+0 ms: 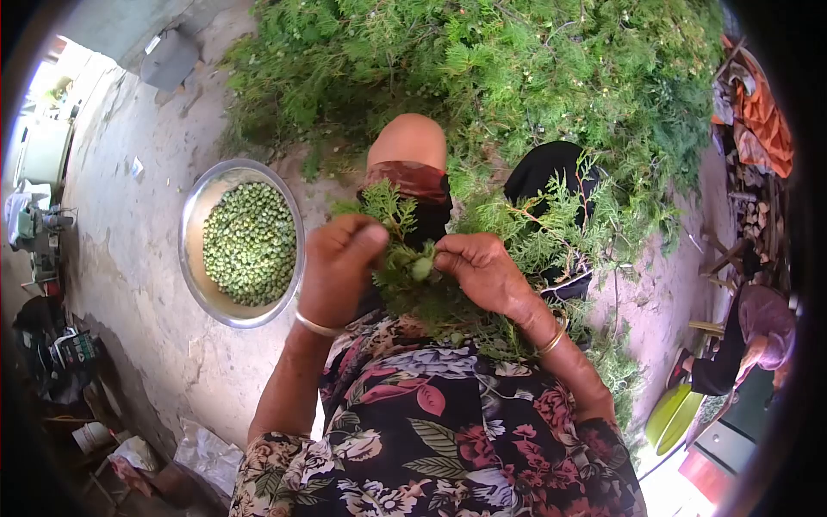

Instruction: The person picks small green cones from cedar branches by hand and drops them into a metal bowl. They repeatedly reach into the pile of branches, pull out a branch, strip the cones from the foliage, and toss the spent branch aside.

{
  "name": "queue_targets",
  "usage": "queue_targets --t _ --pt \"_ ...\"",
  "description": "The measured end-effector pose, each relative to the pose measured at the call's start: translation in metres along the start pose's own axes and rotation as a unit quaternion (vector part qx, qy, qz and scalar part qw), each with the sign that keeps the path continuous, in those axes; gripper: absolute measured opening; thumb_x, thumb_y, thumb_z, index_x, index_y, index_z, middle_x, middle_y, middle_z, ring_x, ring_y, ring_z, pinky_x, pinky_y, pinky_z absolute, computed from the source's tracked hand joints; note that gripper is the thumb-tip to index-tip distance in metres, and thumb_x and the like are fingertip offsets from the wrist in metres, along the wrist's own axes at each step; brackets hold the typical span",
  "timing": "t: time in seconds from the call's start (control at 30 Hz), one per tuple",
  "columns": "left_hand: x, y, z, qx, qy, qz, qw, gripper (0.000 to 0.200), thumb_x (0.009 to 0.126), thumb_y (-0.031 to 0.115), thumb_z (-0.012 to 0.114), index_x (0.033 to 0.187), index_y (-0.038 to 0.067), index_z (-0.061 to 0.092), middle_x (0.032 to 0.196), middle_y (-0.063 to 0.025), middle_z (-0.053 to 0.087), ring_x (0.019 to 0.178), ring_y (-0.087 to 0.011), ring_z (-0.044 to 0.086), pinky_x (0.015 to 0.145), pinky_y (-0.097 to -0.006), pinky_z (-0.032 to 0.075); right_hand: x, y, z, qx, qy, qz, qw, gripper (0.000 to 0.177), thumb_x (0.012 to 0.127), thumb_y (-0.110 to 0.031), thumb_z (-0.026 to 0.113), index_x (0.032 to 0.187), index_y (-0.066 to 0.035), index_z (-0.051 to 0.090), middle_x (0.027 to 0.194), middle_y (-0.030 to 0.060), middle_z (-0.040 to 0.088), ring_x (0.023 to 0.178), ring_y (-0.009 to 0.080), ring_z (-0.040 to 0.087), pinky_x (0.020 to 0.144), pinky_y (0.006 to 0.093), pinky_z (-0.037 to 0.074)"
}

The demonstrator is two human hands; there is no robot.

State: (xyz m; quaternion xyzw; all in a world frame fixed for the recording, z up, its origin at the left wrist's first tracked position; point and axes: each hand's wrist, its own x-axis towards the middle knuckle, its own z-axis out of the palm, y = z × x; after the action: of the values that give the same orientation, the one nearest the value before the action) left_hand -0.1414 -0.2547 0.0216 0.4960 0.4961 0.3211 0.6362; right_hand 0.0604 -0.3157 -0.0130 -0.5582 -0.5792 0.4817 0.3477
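Observation:
My right hand point(484, 269) pinches a green conifer sprig point(420, 264) between thumb and fingertips, above my lap. My left hand point(340, 263) is just left of it, slightly blurred, its fingers curled in with the thumb pressed against them. Whatever those fingers hold, if anything, is hidden. Feathery, scale-leaved conifer branches point(551, 220) lie across my lap and knees. On the floor to my left stands a wide metal bowl point(191, 289), holding a heap of small round green cones point(250, 244).
A large pile of cut conifer branches point(482, 69) covers the ground ahead of my knees. At right sits another person point(758, 332) near a green basin point(674, 418). Stacked firewood point(756, 228) and an orange cloth point(762, 129) are at the right edge.

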Motion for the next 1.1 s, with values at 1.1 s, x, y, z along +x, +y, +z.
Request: queue_targets --t 1.1 --pt "-0.007 -0.013 0.048 0.001 -0.015 -0.009 1.000 0.042 0.072 0.000 0.072 0.109 -0.005 0.052 0.089 -0.0071 0.063 0.072 -0.0106 0.059 0.058 -0.0229 0.048 0.011 -0.004 -0.007 0.005 0.002 0.111 0.994 0.015 0.085 -0.005 0.050 0.077 0.004 0.059 0.062 0.0154 0.053 0.058 0.0173 0.050 0.061 0.0344 0.044"
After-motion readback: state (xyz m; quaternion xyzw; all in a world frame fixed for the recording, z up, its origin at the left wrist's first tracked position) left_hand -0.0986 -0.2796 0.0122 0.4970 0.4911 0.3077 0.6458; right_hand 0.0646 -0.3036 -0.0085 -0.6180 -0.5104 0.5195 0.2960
